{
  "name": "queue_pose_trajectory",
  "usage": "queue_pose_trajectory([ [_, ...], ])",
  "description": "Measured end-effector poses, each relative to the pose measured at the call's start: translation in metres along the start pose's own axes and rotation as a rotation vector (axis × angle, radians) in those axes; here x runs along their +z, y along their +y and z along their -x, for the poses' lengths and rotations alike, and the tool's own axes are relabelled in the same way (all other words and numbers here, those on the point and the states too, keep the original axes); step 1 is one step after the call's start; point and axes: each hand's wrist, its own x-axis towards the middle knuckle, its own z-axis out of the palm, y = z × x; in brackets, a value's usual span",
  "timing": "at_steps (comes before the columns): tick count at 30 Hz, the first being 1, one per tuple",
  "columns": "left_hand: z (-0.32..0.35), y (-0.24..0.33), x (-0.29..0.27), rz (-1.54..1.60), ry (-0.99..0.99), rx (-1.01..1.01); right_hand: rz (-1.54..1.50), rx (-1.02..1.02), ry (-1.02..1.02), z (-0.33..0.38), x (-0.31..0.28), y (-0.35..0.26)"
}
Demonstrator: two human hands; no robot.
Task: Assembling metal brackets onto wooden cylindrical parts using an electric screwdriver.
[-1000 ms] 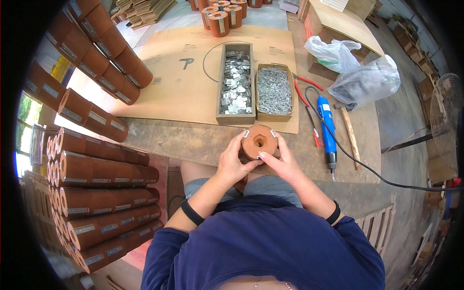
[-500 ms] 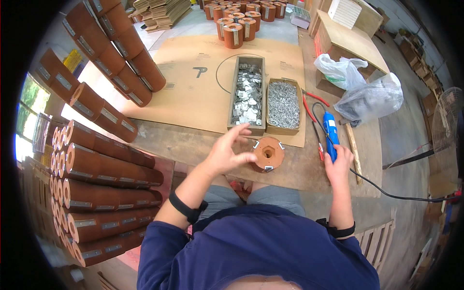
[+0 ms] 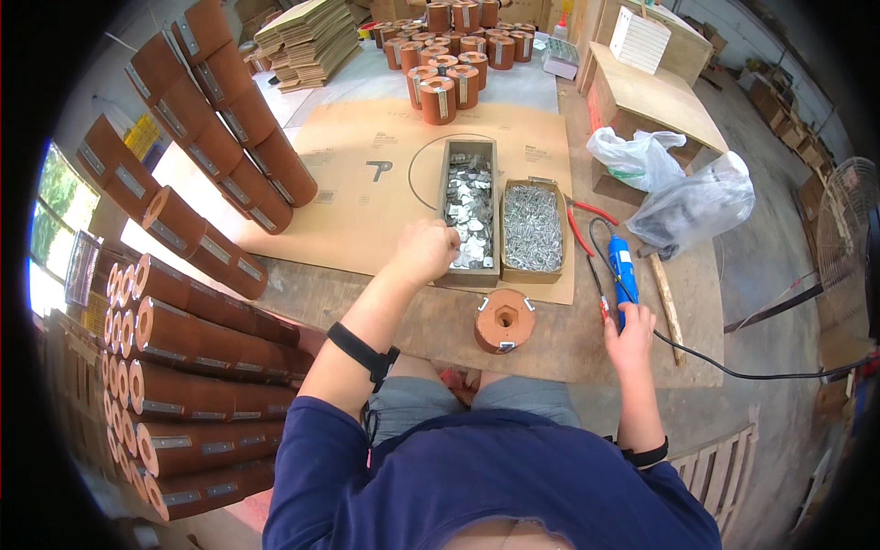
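My left hand (image 3: 428,249) is at the near left edge of a long grey tray (image 3: 495,249) of small metal plates (image 3: 473,220). Its fingers are bent together over the tray's rim, and what they pinch, if anything, is hidden. At the right, my right hand (image 3: 632,337) is closed around the near end of a blue electric screwdriver (image 3: 621,266) with a black cord. Between my hands, close to the table's front edge, a brown ring-shaped block (image 3: 519,328) stands with metal clips on its sides and a hole in the middle.
Beside the tray is a cardboard box of screws (image 3: 533,227). Red-handled pliers (image 3: 577,240) and a wooden stick (image 3: 669,312) flank the screwdriver. Stacked brown cylinders (image 3: 215,344) crowd the left; more blocks (image 3: 438,99) stand at the back. Plastic bags (image 3: 692,206) lie at right.
My left hand has moved from beside the brown block, fingers spread, forward to the metal plates, and its fingers have closed together. My right hand stays at the screwdriver. The view has tilted slightly.
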Motion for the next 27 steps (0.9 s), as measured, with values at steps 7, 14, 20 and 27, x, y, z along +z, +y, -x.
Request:
queue_pose_trajectory([
  [7, -0.003, 0.004, 0.003, -0.143, -0.088, -0.022, 0.025, -0.013, 0.068, 0.002, 0.013, 0.009],
  [14, -0.003, 0.005, 0.004, -0.103, -0.051, -0.026, -0.001, 0.099, 0.065, -0.009, 0.021, 0.027],
  [20, -0.005, 0.001, 0.004, 0.04, 0.043, -0.087, 0.048, 0.076, 0.083, -0.007, 0.02, 0.022],
  [27, -0.014, 0.001, -0.007, 1.153, 0.025, -0.253, 0.053, 0.054, 0.119, -0.007, 0.024, 0.025],
])
